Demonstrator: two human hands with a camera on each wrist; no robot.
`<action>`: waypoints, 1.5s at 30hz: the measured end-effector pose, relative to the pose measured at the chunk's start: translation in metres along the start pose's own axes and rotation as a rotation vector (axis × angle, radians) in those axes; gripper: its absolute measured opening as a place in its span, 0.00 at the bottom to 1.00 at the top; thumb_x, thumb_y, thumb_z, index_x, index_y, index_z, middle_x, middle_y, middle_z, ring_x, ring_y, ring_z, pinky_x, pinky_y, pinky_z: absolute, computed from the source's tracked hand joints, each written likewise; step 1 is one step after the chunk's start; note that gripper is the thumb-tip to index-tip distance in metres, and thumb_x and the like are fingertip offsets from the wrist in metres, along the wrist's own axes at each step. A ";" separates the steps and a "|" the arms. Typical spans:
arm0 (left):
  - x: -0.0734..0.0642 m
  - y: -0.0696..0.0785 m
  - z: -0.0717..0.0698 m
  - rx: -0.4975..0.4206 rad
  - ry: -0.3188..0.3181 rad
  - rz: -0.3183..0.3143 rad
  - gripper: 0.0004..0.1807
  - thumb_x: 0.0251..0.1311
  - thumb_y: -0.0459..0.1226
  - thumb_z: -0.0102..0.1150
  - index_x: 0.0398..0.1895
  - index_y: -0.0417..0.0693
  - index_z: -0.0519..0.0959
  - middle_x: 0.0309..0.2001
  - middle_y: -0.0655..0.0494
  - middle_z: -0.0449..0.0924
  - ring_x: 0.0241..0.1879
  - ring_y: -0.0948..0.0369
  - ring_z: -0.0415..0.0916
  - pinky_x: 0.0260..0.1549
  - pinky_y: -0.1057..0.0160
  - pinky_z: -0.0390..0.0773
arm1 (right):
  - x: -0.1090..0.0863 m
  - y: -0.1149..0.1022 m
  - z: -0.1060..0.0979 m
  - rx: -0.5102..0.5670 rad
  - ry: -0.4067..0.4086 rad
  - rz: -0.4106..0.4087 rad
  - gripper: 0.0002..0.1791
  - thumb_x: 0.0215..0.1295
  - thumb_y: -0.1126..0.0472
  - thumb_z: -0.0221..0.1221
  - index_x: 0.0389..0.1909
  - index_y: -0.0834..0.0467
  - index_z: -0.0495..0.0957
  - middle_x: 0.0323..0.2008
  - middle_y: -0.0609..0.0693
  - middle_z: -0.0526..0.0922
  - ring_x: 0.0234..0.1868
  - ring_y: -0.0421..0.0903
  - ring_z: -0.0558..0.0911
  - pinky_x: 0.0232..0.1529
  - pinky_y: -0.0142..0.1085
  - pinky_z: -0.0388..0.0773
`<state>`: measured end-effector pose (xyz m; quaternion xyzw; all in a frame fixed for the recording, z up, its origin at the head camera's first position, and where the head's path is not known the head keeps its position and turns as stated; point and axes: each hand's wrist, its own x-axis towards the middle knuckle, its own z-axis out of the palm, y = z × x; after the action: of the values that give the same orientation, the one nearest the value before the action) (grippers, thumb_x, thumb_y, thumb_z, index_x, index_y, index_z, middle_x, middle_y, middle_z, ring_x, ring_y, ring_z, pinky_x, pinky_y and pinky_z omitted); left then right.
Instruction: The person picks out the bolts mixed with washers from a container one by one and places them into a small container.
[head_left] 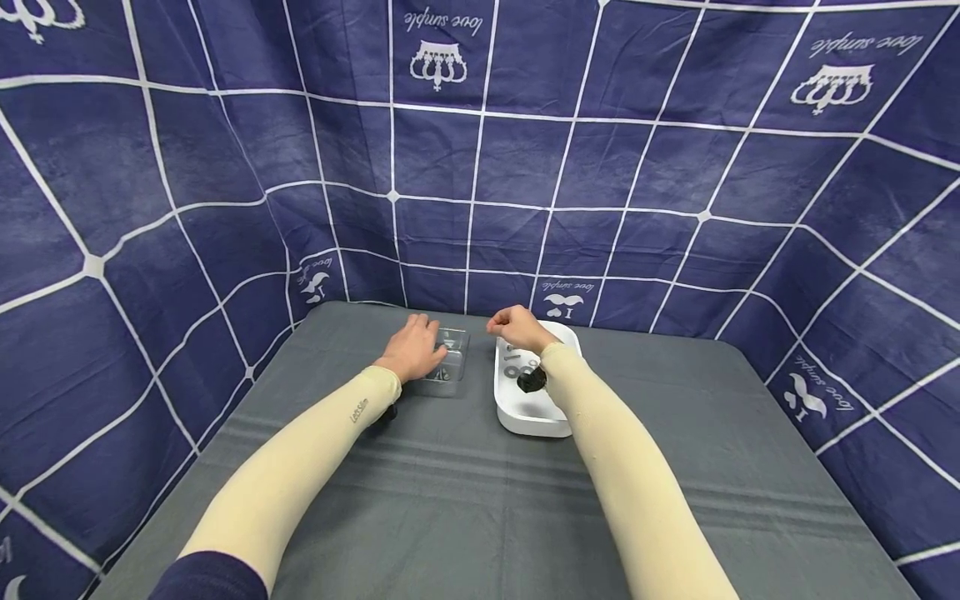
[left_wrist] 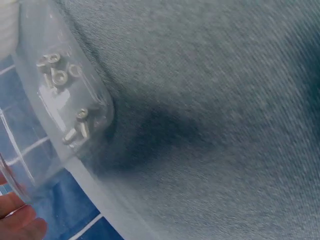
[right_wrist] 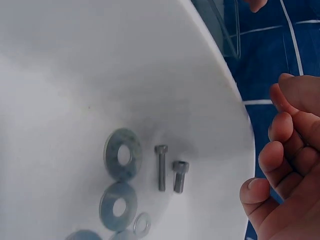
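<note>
My left hand (head_left: 415,348) lies over the left side of a clear plastic box (head_left: 456,385) with compartments, its fingers loosely extended. In the left wrist view its fingertips (left_wrist: 20,220) are beside the box's wall, and several small socket-head screws (left_wrist: 60,77) show inside. My right hand (head_left: 521,327) hovers over the far left rim of a white tray (head_left: 534,425). Its fingers (right_wrist: 271,156) are curled, with thumb and forefinger close together; whether something small is between them is hidden. Inside the tray lie flat washers (right_wrist: 119,206) and two socket-head bolts (right_wrist: 161,167).
Both containers stand on a grey cloth-covered table (head_left: 465,517), with a narrow gap between them. A blue curtain (head_left: 525,158) with white lines hangs behind the table and along its sides.
</note>
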<state>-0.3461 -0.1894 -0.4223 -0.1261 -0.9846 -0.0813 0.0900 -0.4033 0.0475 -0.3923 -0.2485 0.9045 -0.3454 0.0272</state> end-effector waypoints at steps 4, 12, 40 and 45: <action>0.002 0.007 -0.002 -0.010 0.006 0.006 0.30 0.69 0.47 0.51 0.66 0.35 0.70 0.61 0.38 0.70 0.65 0.45 0.65 0.63 0.46 0.71 | -0.004 0.005 -0.004 0.009 0.006 0.019 0.12 0.69 0.62 0.59 0.43 0.66 0.85 0.38 0.55 0.87 0.38 0.43 0.79 0.44 0.33 0.75; 0.008 0.020 -0.003 -0.017 0.011 0.035 0.29 0.68 0.46 0.50 0.65 0.36 0.71 0.62 0.38 0.70 0.65 0.45 0.65 0.63 0.46 0.71 | -0.009 0.017 -0.011 0.026 0.018 0.034 0.10 0.68 0.62 0.60 0.42 0.63 0.85 0.35 0.55 0.85 0.36 0.41 0.78 0.42 0.33 0.74; 0.022 0.060 0.004 -0.016 -0.018 0.083 0.32 0.71 0.49 0.50 0.70 0.38 0.68 0.66 0.39 0.68 0.69 0.47 0.63 0.66 0.47 0.69 | -0.033 0.046 -0.022 0.033 0.050 0.103 0.11 0.66 0.63 0.61 0.45 0.65 0.84 0.33 0.51 0.83 0.37 0.43 0.77 0.42 0.33 0.72; 0.023 0.067 0.005 -0.018 -0.035 0.088 0.32 0.71 0.50 0.51 0.70 0.39 0.68 0.65 0.40 0.69 0.68 0.47 0.64 0.65 0.48 0.70 | -0.033 0.048 -0.021 0.032 0.054 0.108 0.11 0.66 0.63 0.61 0.45 0.65 0.84 0.32 0.50 0.82 0.36 0.42 0.76 0.41 0.32 0.71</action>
<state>-0.3515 -0.1191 -0.4129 -0.1714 -0.9787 -0.0841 0.0751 -0.3999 0.1064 -0.4105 -0.1894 0.9114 -0.3646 0.0253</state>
